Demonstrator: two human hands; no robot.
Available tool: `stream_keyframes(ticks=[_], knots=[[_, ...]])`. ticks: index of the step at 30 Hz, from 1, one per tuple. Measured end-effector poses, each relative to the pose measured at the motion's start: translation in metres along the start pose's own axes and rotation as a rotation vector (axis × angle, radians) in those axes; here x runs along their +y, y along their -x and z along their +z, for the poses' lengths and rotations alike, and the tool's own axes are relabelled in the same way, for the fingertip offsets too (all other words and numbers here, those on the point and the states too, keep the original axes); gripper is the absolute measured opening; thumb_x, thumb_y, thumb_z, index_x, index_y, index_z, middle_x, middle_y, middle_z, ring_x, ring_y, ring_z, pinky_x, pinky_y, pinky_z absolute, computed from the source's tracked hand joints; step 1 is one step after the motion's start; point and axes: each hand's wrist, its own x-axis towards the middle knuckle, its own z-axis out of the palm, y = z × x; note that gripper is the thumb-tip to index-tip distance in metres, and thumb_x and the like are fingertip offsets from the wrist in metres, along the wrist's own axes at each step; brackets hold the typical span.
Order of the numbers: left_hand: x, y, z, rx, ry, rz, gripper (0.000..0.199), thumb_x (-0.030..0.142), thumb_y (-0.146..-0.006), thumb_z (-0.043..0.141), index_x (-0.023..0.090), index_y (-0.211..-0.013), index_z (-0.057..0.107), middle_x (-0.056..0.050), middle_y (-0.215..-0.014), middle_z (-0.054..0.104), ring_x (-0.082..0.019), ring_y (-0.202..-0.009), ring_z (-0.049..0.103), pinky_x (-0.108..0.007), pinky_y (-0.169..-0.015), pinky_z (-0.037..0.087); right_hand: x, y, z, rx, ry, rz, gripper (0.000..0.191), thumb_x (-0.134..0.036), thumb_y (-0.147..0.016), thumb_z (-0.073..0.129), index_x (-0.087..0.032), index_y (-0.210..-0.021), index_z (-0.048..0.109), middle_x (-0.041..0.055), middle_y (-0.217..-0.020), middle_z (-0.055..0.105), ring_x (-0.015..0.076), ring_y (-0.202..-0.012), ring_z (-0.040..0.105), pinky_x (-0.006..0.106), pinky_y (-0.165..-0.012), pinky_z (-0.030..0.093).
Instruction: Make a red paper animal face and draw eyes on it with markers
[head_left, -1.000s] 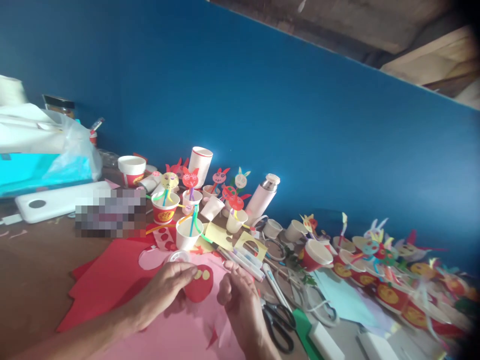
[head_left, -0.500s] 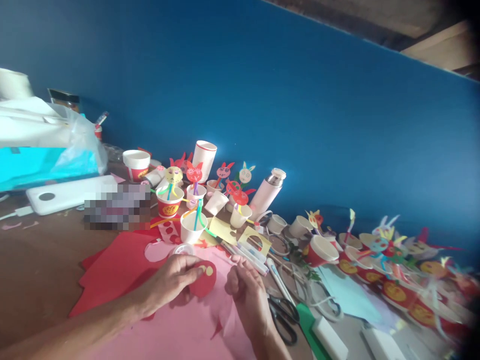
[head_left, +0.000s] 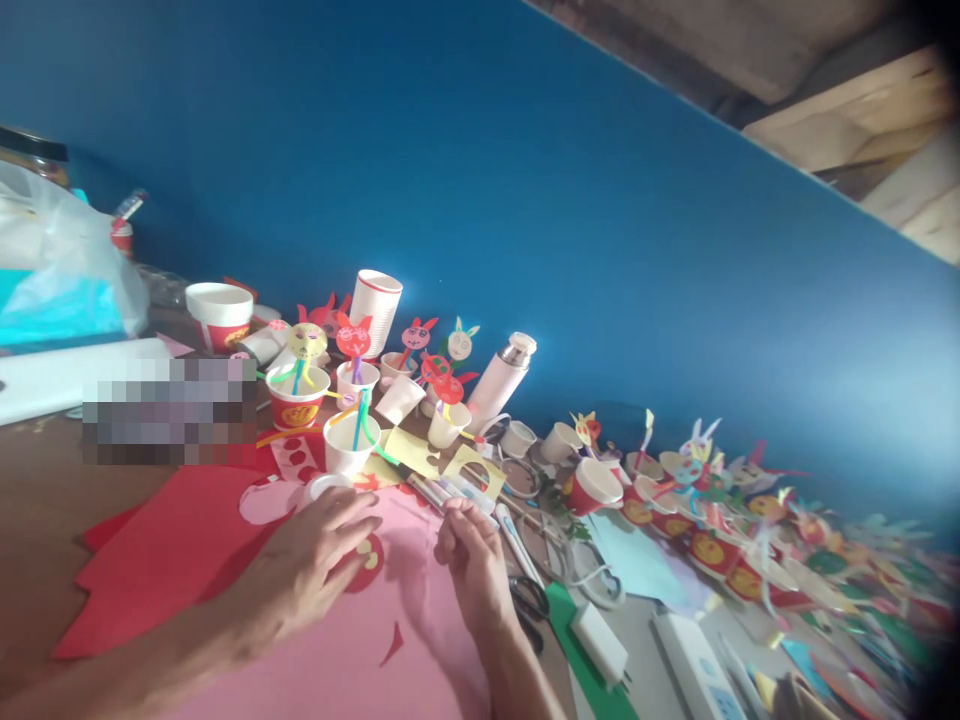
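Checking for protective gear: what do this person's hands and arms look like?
The left hand and right hand are bare, without gloves. The left forearm and right forearm show no sleeve, and no watch or bracelet can be seen.

Here comes the left forearm [head_left: 142, 660] reaching in low from the lower left corner, the left hand [head_left: 307, 570] spread palm down just left of centre, its fingers [head_left: 352, 515] stretching toward the right! Just beside it, the right hand [head_left: 471, 565] stands curled near bottom centre, fingertips [head_left: 454, 518] bunched, with the right forearm [head_left: 517, 670] dropping off the bottom edge.
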Motion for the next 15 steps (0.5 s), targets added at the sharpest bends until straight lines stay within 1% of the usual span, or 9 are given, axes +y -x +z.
stream_keyframes(ticks=[2,5,7,9,10,12,13,15], knots=[[0.01,-0.002,-0.007,-0.002,0.051,0.076,0.03,0.015,-0.095,0.046,0.02,-0.108,0.072,-0.011,-0.119,0.071,-0.024,-0.11,0.064,-0.034,-0.095,0.054,-0.003,-0.002,-0.002,0.025,0.01,-0.016,0.034,-0.046,-0.076,0.08,-0.018,-0.087,0.064,-0.0098,-0.052,0.044,0.0067,-0.05,0.035,0.021,-0.053,0.026],[0.024,-0.002,-0.015,-0.119,0.212,0.136,0.03,0.018,-0.097,0.044,0.021,-0.097,0.073,-0.008,-0.094,0.074,-0.02,-0.087,0.068,-0.028,-0.08,0.055,-0.006,-0.003,-0.002,0.041,0.023,-0.028,0.036,-0.049,-0.075,0.079,-0.019,-0.085,0.061,-0.0117,-0.05,0.039,0.0061,-0.048,0.03,0.021,-0.052,0.024],[0.029,0.0,-0.017,-0.169,0.29,0.143,0.03,0.02,-0.096,0.045,0.023,-0.091,0.074,-0.006,-0.084,0.074,-0.02,-0.08,0.068,-0.029,-0.079,0.054,-0.006,-0.003,0.0,0.044,0.045,-0.019,0.036,-0.05,-0.075,0.077,-0.02,-0.083,0.059,-0.0131,-0.048,0.034,0.0059,-0.046,0.024,0.021,-0.05,0.023],[0.031,0.0,-0.017,-0.206,0.329,0.138,0.028,0.019,-0.094,0.047,0.024,-0.088,0.074,-0.005,-0.079,0.073,-0.02,-0.078,0.068,-0.029,-0.078,0.052,-0.006,-0.003,0.0,0.048,0.084,0.003,0.036,-0.05,-0.076,0.076,-0.02,-0.081,0.058,-0.0139,-0.048,0.03,0.0058,-0.046,0.021,0.021,-0.048,0.022],[0.03,0.001,-0.016,-0.241,0.326,0.14,0.027,0.018,-0.093,0.047,0.023,-0.085,0.073,-0.005,-0.077,0.072,-0.02,-0.076,0.067,-0.029,-0.075,0.051,-0.006,-0.003,0.0,0.054,0.111,0.015,0.035,-0.05,-0.075,0.075,-0.02,-0.081,0.058,-0.0141,-0.048,0.029,0.0056,-0.046,0.02,0.021,-0.047,0.021],[0.029,0.001,-0.015,-0.348,0.277,0.152,0.024,0.016,-0.09,0.049,0.022,-0.076,0.068,-0.004,-0.075,0.07,-0.021,-0.072,0.066,-0.029,-0.067,0.046,-0.009,-0.003,-0.004,0.07,0.181,0.032,0.035,-0.049,-0.073,0.076,-0.019,-0.08,0.059,-0.0143,-0.048,0.028,0.0051,-0.045,0.019,0.02,-0.046,0.019],[0.028,0.002,-0.014,-0.406,0.251,0.159,0.022,0.014,-0.088,0.05,0.021,-0.073,0.065,-0.004,-0.075,0.07,-0.021,-0.072,0.066,-0.029,-0.065,0.043,-0.011,-0.003,-0.008,0.082,0.222,0.035,0.035,-0.049,-0.072,0.076,-0.019,-0.079,0.06,-0.0143,-0.047,0.027,0.005,-0.044,0.019,0.02,-0.045,0.018],[0.028,0.003,-0.014,-0.507,0.226,0.155,0.018,0.013,-0.086,0.051,0.02,-0.073,0.061,-0.004,-0.079,0.07,-0.022,-0.074,0.066,-0.03,-0.066,0.041,-0.018,-0.001,-0.018,0.115,0.317,0.029,0.035,-0.049,-0.071,0.076,-0.018,-0.079,0.063,-0.0132,-0.046,0.029,0.005,-0.044,0.02,0.02,-0.044,0.016]])
